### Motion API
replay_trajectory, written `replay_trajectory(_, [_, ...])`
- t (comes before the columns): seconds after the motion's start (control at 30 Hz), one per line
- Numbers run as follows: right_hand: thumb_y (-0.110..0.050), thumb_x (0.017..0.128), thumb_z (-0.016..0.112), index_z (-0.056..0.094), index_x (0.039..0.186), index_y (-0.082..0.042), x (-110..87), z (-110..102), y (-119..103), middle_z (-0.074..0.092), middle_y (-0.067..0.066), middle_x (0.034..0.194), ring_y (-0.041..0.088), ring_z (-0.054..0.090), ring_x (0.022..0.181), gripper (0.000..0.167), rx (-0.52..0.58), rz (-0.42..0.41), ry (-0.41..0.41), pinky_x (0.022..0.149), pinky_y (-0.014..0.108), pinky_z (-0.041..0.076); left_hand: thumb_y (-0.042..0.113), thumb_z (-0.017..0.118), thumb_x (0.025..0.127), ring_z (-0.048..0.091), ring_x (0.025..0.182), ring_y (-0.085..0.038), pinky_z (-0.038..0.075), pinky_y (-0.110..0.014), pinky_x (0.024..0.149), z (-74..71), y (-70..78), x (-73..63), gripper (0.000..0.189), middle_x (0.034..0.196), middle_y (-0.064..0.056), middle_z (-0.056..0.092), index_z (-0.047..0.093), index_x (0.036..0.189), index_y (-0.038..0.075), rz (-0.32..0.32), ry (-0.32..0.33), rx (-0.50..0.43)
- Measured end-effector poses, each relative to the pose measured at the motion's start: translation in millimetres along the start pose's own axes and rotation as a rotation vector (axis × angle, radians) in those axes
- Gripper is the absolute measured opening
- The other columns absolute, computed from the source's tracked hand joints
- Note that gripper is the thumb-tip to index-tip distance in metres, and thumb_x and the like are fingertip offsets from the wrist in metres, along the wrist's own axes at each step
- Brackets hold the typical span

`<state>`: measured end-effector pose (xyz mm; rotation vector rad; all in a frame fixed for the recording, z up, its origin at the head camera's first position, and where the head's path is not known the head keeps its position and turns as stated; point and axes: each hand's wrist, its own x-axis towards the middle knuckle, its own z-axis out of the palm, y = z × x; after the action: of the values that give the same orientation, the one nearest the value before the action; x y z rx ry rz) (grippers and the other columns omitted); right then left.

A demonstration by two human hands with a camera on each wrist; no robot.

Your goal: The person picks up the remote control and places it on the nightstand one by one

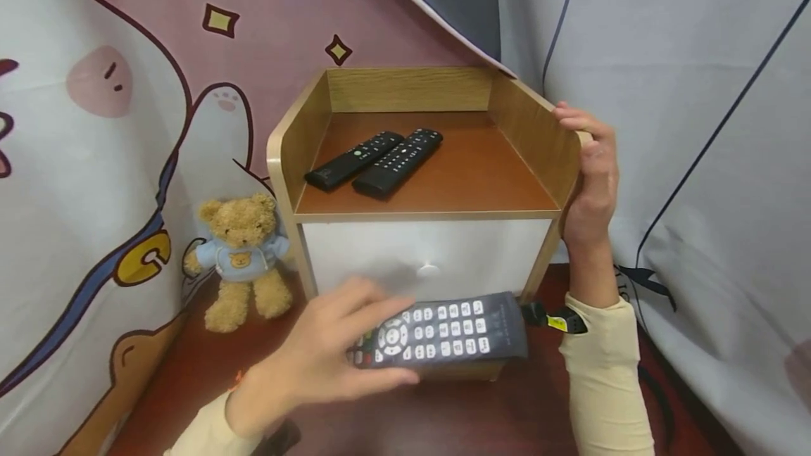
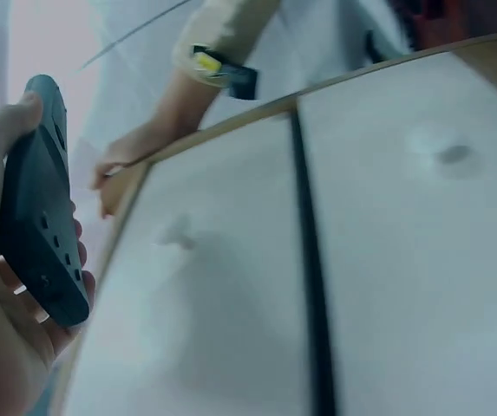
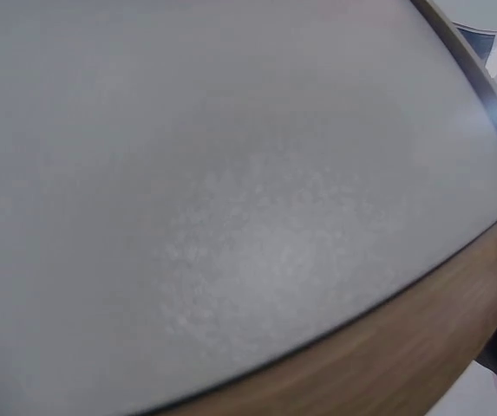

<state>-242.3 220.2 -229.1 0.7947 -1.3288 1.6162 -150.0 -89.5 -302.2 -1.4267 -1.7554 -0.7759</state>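
A black remote control (image 1: 456, 329) with white buttons is held in my left hand (image 1: 317, 350), in front of a small wooden cabinet. In the left wrist view the thumb and fingers grip the remote's edges, and its dark casing (image 2: 40, 208) tilts beside the white drawer fronts (image 2: 231, 303). My right hand (image 1: 592, 181) grips the cabinet's right side panel (image 1: 532, 125), fingers curled over the upper front corner. On the cabinet's brown top (image 1: 481, 167) lie two more black remotes, one at the left (image 1: 355, 160) and another (image 1: 399, 164) right beside it.
A teddy bear (image 1: 243, 259) in a light blue hoodie sits left of the cabinet on the dark red surface (image 1: 456, 421). Patterned fabric (image 1: 272, 5) hangs behind, and pale fabric (image 1: 697, 125) hangs at the right. A white drawer front (image 1: 412, 252) has a small knob.
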Motion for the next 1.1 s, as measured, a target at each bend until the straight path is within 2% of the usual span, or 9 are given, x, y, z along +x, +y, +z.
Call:
replay_trajectory(0.07, [-0.027, 0.096, 0.043, 0.065, 0.112, -0.008, -0.5, 1, 0, 0.062, 0.009, 0.128, 0.032, 0.041, 0.135, 0.033, 0.002, -0.001, 0.003, 0.115, 0.035, 0.026, 0.042, 0.089, 0.068, 0.055, 0.084, -0.011, 0.048, -0.016, 0.071, -2.9, 0.6, 12.1, 0.072, 0.098, -0.003, 0.063, 0.066, 0.124, 0.003, 0.016, 0.030, 0.028])
replay_trajectory(0.17, [-0.027, 0.096, 0.044, 0.065, 0.111, -0.008, -1.3, 1, 0, 0.062, 0.009, 0.128, 0.032, 0.041, 0.135, 0.032, 0.005, -0.001, 0.007, 0.114, 0.034, 0.026, 0.040, 0.089, 0.067, 0.057, 0.084, -0.014, 0.050, -0.019, 0.069, -7.3, -0.6, 29.1, 0.071, 0.099, -0.006, 0.065, 0.067, 0.122, 0.001, -0.009, 0.074, 0.070])
replay_trajectory(0.27, [-0.028, 0.096, 0.045, 0.065, 0.111, -0.008, -1.2, 0, 0, 0.063, 0.009, 0.128, 0.032, 0.041, 0.135, 0.032, 0.012, 0.000, 0.005, 0.114, 0.034, 0.025, 0.040, 0.088, 0.069, 0.056, 0.083, -0.015, 0.050, -0.022, 0.064, -12.2, -3.6, 44.9, 0.067, 0.098, -0.008, 0.064, 0.068, 0.120, 0.001, -0.111, 0.108, 0.127])
replay_trajectory(0.4, [-0.028, 0.096, 0.045, 0.065, 0.112, -0.008, -0.7, 1, 0, 0.062, 0.009, 0.128, 0.032, 0.041, 0.135, 0.032, 0.019, -0.003, -0.003, 0.114, 0.035, 0.025, 0.041, 0.085, 0.075, 0.053, 0.082, -0.016, 0.048, -0.025, 0.060, -17.5, -8.0, 63.3, 0.059, 0.095, -0.007, 0.062, 0.069, 0.119, 0.003, -0.279, 0.110, 0.238])
replay_trajectory(0.63, [-0.027, 0.096, 0.045, 0.065, 0.111, -0.007, 0.6, 2, 1, 0.062, 0.009, 0.128, 0.032, 0.040, 0.136, 0.032, 0.043, -0.002, -0.007, 0.115, 0.036, 0.025, 0.039, 0.072, 0.082, 0.052, 0.080, -0.019, 0.047, -0.028, 0.055, -16.6, -12.7, 92.4, 0.044, 0.089, -0.006, 0.060, 0.071, 0.109, 0.004, -0.420, 0.109, 0.409])
replay_trajectory(0.77, [-0.027, 0.096, 0.046, 0.065, 0.112, -0.007, 1.7, 2, 1, 0.062, 0.010, 0.128, 0.032, 0.040, 0.137, 0.032, 0.042, 0.000, -0.007, 0.116, 0.036, 0.024, 0.038, 0.068, 0.081, 0.054, 0.081, -0.021, 0.048, -0.031, 0.053, -12.1, -12.8, 108.2, 0.044, 0.090, -0.007, 0.062, 0.071, 0.109, 0.004, -0.460, 0.067, 0.466])
replay_trajectory(0.87, [-0.028, 0.096, 0.046, 0.065, 0.112, -0.008, 2.3, 1, 1, 0.061, 0.010, 0.129, 0.032, 0.039, 0.137, 0.032, 0.034, 0.001, -0.014, 0.116, 0.036, 0.024, 0.041, 0.066, 0.084, 0.055, 0.081, -0.021, 0.050, -0.033, 0.054, -8.1, -13.7, 118.9, 0.045, 0.094, -0.008, 0.065, 0.071, 0.109, 0.004, -0.495, 0.001, 0.518])
replay_trajectory(0.97, [-0.029, 0.096, 0.046, 0.064, 0.113, -0.008, 2.0, 0, 1, 0.060, 0.009, 0.130, 0.032, 0.038, 0.137, 0.032, 0.022, 0.002, -0.023, 0.116, 0.036, 0.024, 0.044, 0.061, 0.089, 0.056, 0.084, -0.023, 0.054, -0.035, 0.058, -3.0, -15.9, 130.3, 0.045, 0.100, -0.009, 0.066, 0.070, 0.107, 0.004, -0.561, -0.105, 0.566])
replay_trajectory(1.1, [-0.030, 0.096, 0.045, 0.064, 0.114, -0.009, 0.1, -1, 2, 0.059, 0.010, 0.132, 0.031, 0.038, 0.136, 0.033, 0.003, 0.004, -0.028, 0.113, 0.036, 0.025, 0.048, 0.055, 0.094, 0.058, 0.093, -0.025, 0.056, -0.039, 0.078, 3.9, -17.3, 142.7, 0.048, 0.107, -0.010, 0.066, 0.069, 0.108, 0.004, -0.640, -0.273, 0.639])
